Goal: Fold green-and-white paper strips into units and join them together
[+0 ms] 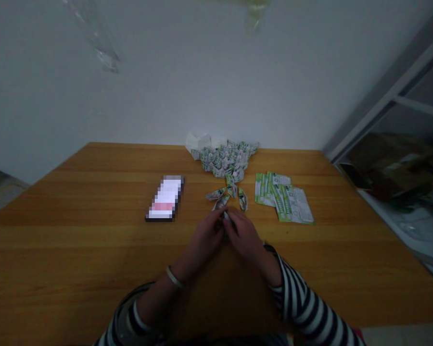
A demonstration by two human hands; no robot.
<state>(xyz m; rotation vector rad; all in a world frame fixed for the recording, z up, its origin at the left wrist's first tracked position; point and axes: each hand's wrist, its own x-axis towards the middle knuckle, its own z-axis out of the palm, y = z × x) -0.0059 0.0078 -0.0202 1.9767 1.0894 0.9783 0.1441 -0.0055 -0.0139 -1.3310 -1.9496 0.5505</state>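
You've got a big honey-toned wooden table (94, 197) filling the lower half of the frame, with smooth, faintly banded grain, pushed up against a plain white wall (202, 81). Off to the right there's a grey-framed glass cabinet (393, 158), with stuff behind it that's too dim to make out.

Upper middle of the table, you've got a heaped pile of folded paper pieces (225, 161), all crisp little angular green-and-white shapes, with a white paper wad (197, 142) at its back edge. To the right lies a loose, overlapping stack of flat green-and-white printed strips (284, 198). To the left sits a slim, dark-edged phone (165, 198), its screen pixelated.

Just above your hands are a few pointed, boat-shaped folded pieces (231, 192). Both your hands are at the table's center, fingers curled and pinched together around a small folded paper piece (225, 216), mostly hidden. Your left hand (204, 235) has a smooth pale bangle (174, 277), your right hand (242, 234) a dark wristband (269, 248), and both arms wear striped sleeves (306, 302).
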